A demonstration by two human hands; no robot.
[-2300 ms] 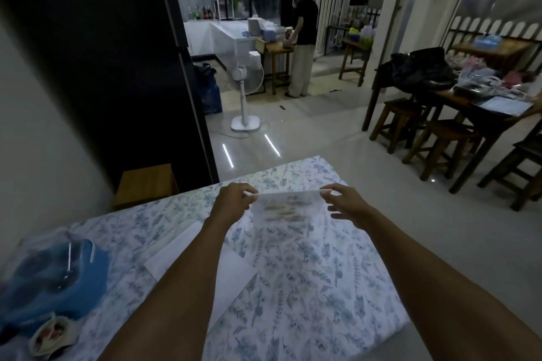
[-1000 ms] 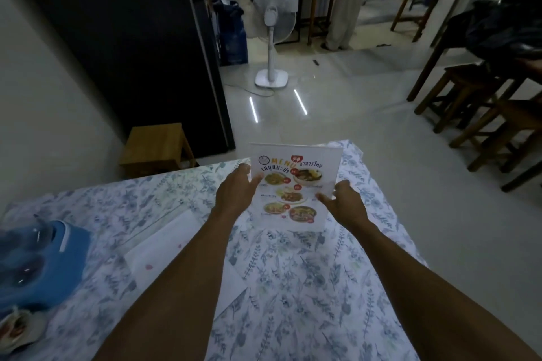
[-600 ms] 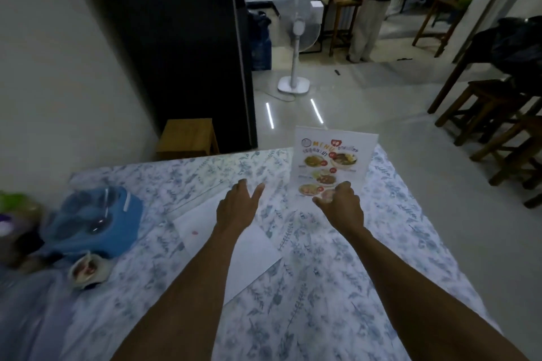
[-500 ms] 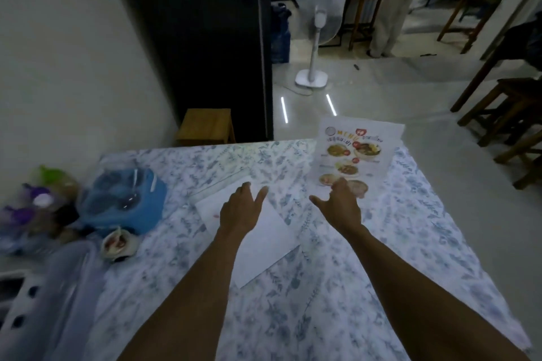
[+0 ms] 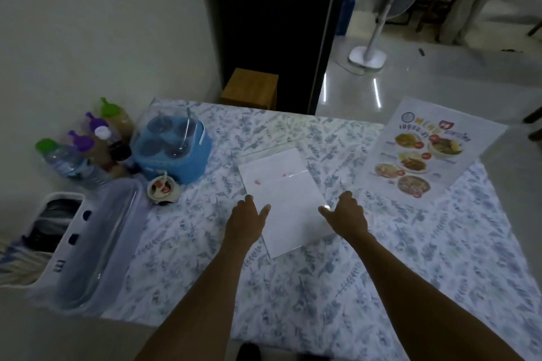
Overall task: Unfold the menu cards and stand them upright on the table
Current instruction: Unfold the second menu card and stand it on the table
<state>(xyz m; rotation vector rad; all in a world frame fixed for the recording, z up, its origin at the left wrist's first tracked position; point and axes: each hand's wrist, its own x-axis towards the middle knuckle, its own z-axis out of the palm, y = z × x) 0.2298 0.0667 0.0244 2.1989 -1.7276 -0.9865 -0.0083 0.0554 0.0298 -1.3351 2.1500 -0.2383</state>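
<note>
You have two menu cards on the table [image 5: 293,287]. One card [image 5: 434,152] already stands upright near the far right corner, its printed face with five food dishes turned toward you. The flat card [image 5: 286,199] lies folded in the middle of the floral cloth, blank white side up, with a few faint pink marks showing through and a crease across it.

Both your hands are at that flat card. Your left hand [image 5: 245,221] is palm down at its left edge, fingers loosely together and thumb spread out to the right; the thumb tip meets the card's edge, and you grip nothing. Your right hand [image 5: 347,218] is palm down at the card's right edge, thumb pointing left over the paper, fingers slightly splayed and empty. Whether the fingertips press the cloth cannot be told.

To your left sit one blue condiment caddy [image 5: 173,152] with four round wells, one small cup [image 5: 162,189] just in front of it, a cluster of about five bottles [image 5: 85,149] against the wall, and one white basket [image 5: 73,246] at the table's near left edge.
</note>
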